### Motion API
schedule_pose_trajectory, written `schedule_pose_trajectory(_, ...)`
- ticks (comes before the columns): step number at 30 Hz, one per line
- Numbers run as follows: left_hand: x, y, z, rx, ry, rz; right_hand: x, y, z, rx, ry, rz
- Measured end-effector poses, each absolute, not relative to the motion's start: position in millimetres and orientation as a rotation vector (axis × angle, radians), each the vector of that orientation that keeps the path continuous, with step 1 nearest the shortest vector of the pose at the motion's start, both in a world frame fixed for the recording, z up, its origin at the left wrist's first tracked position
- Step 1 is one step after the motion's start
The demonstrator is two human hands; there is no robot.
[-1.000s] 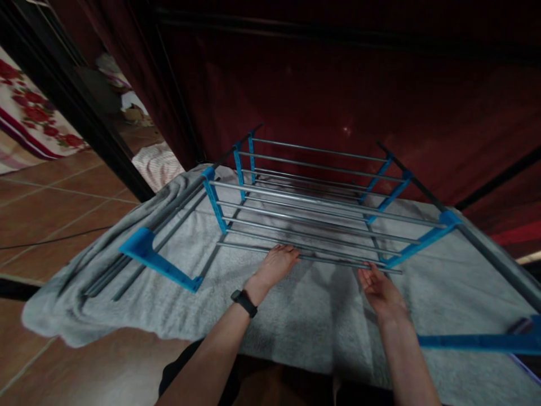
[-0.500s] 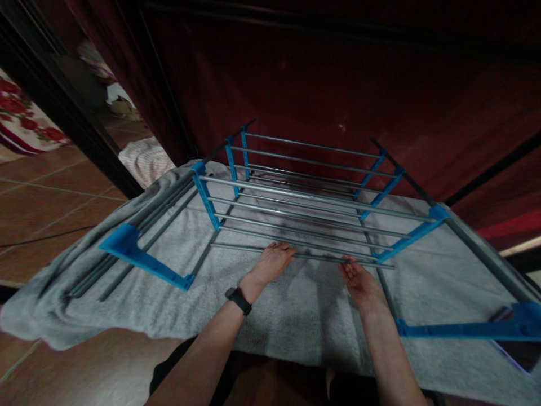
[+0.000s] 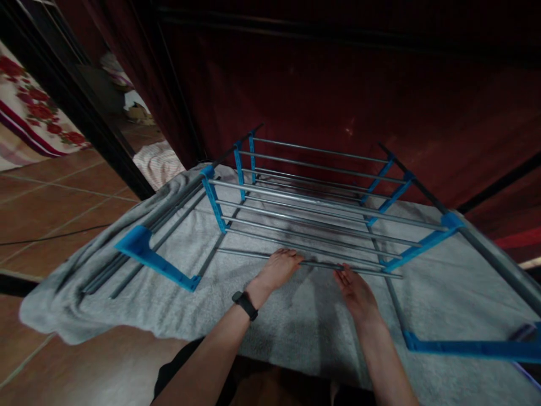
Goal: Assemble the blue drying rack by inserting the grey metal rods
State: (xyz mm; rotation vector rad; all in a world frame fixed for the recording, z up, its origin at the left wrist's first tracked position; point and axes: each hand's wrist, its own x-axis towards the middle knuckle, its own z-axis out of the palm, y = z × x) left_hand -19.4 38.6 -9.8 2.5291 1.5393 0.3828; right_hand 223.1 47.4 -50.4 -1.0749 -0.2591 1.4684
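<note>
Two-handed, clasping rod [image 3: 319,264] with left hand [image 3: 276,269], pinching it with right hand [image 3: 357,292] — hemmed behind by rack [image 3: 304,199], roomier toward near edge of blanket [image 3: 296,327].

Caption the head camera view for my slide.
Left hand and right hand on a metal rod, beside the bars of a blue-bracketed rack on grey cloth.

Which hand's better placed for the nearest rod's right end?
Right, probably. The right hand has its fingertips at the nearest rod, closer to that end; the left hand is on it farther left.
</note>
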Motion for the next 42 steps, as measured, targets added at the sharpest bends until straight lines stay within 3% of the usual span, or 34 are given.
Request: schedule_pose_trajectory(42,-63.4,47.3,-1.9,2.339,1.736,0.444,238.0,58.0,-70.9,-1.202,-0.260,1.386)
